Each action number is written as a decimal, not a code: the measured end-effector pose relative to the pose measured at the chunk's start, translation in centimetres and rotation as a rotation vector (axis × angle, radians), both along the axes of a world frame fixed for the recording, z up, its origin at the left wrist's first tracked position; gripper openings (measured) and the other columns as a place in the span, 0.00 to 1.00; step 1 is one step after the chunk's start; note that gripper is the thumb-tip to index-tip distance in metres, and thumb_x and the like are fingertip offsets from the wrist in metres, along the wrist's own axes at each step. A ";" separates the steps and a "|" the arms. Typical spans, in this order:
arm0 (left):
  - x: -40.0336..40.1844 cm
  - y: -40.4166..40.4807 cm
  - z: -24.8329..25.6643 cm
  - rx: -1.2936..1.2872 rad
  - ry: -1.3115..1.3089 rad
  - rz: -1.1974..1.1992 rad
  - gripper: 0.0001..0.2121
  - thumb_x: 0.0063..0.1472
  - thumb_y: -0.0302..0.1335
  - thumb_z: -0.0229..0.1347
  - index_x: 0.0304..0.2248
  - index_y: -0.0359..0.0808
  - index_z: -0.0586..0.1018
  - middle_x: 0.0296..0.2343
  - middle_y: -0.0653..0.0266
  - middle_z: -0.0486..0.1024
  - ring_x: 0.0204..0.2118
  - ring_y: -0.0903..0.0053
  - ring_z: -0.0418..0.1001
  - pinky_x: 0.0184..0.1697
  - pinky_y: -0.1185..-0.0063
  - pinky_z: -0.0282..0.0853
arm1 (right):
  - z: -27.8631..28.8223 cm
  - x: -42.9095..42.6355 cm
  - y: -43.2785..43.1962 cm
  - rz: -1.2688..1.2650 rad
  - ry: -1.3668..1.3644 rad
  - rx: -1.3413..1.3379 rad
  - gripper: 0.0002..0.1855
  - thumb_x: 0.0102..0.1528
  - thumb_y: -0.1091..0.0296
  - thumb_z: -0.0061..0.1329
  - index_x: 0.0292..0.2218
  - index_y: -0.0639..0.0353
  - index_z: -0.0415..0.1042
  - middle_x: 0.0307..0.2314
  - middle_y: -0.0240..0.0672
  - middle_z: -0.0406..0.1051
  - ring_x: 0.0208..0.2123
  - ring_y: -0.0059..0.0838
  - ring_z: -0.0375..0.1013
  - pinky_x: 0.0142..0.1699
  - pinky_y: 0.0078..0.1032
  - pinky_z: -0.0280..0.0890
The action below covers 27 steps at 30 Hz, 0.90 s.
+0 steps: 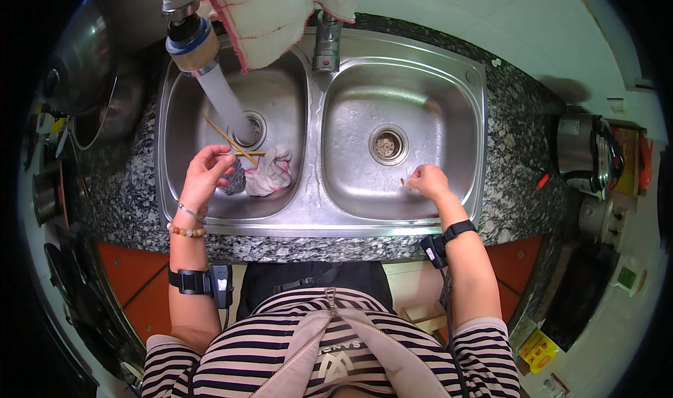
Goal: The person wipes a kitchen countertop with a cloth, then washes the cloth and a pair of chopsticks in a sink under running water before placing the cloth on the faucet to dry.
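My left hand (207, 172) is over the left basin, thumb and forefinger pinched at the end of a wooden chopstick (255, 153). Another wooden chopstick (218, 129) slants across it, beside the drain. Below them lie a dark scouring pad (234, 180), partly behind my fingers, and a crumpled white cloth with red edging (271, 174). Water pours from the faucet head (193, 48) towards the left drain. My right hand (429, 181) is over the lower part of the right basin, fingers curled together; whether they hold anything is unclear. A small brown bit (403, 181) shows beside its fingertips.
A metal divider (315, 135) separates the two basins. A red-edged cloth (268, 19) hangs above the left basin, near a second faucet (327, 46). On the granite counter (512, 161) are a red scrap (543, 181) and a cooker (586, 151) at right; a lidded pan (79, 67) stands left.
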State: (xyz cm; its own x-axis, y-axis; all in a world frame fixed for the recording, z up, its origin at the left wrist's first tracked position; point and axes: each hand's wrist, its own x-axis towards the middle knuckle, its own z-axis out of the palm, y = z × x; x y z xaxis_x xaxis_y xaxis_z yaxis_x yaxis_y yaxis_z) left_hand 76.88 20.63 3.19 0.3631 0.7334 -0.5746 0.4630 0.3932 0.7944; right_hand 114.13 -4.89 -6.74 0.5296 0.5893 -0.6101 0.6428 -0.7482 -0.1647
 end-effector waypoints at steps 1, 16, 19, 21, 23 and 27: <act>-0.1 0.0 0.0 -0.003 -0.001 -0.002 0.14 0.53 0.30 0.53 0.38 0.33 0.70 0.27 0.69 0.72 0.27 0.86 0.69 0.24 0.90 0.62 | 0.4 0.3 -0.2 -0.015 -0.002 0.029 0.07 0.36 0.64 0.49 0.20 0.56 0.73 0.20 0.39 0.71 0.26 0.35 0.71 0.34 0.26 0.64; -0.8 -1.1 -0.4 -0.023 0.031 -0.028 0.13 0.53 0.30 0.53 0.37 0.33 0.70 0.25 0.71 0.71 0.26 0.87 0.69 0.24 0.90 0.63 | -1.6 -0.6 -1.0 0.123 -0.022 -0.174 0.10 0.37 0.62 0.50 0.26 0.50 0.74 0.27 0.35 0.72 0.33 0.34 0.70 0.39 0.28 0.65; -0.6 -1.2 -0.2 -0.016 0.039 -0.028 0.13 0.53 0.30 0.53 0.37 0.33 0.70 0.25 0.71 0.71 0.26 0.88 0.68 0.24 0.90 0.62 | -2.0 -0.8 -0.3 0.164 -0.011 -0.218 0.12 0.38 0.61 0.50 0.28 0.52 0.74 0.29 0.36 0.72 0.34 0.36 0.70 0.39 0.28 0.65; -0.6 -1.3 -0.2 -0.012 0.045 -0.029 0.13 0.53 0.31 0.53 0.37 0.33 0.70 0.25 0.71 0.71 0.26 0.88 0.68 0.24 0.90 0.62 | -2.4 -0.9 0.1 0.190 -0.008 -0.229 0.13 0.38 0.61 0.50 0.29 0.54 0.74 0.29 0.38 0.72 0.34 0.36 0.70 0.39 0.29 0.65; -0.5 -1.4 -0.3 -0.015 0.051 -0.037 0.13 0.53 0.31 0.53 0.37 0.34 0.70 0.25 0.72 0.71 0.26 0.88 0.68 0.24 0.90 0.62 | -2.8 -1.1 0.3 0.211 -0.020 -0.216 0.15 0.38 0.61 0.50 0.29 0.56 0.74 0.30 0.40 0.71 0.34 0.37 0.70 0.39 0.30 0.65; -1.0 -1.3 -0.9 -0.038 0.076 -0.071 0.14 0.54 0.32 0.52 0.39 0.35 0.69 0.28 0.70 0.72 0.27 0.88 0.69 0.25 0.90 0.62 | -2.9 -1.3 0.7 0.163 -0.017 -0.202 0.14 0.38 0.60 0.50 0.28 0.57 0.74 0.29 0.41 0.71 0.34 0.38 0.70 0.39 0.30 0.65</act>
State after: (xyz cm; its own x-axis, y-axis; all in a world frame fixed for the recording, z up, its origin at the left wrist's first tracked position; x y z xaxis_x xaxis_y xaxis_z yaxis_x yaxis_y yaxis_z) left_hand 75.92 19.34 2.29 0.3674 0.6843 -0.6298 0.5494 0.3867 0.7407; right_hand 112.84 -4.15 -9.66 0.4490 0.5351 -0.7156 0.7591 -0.6509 -0.0104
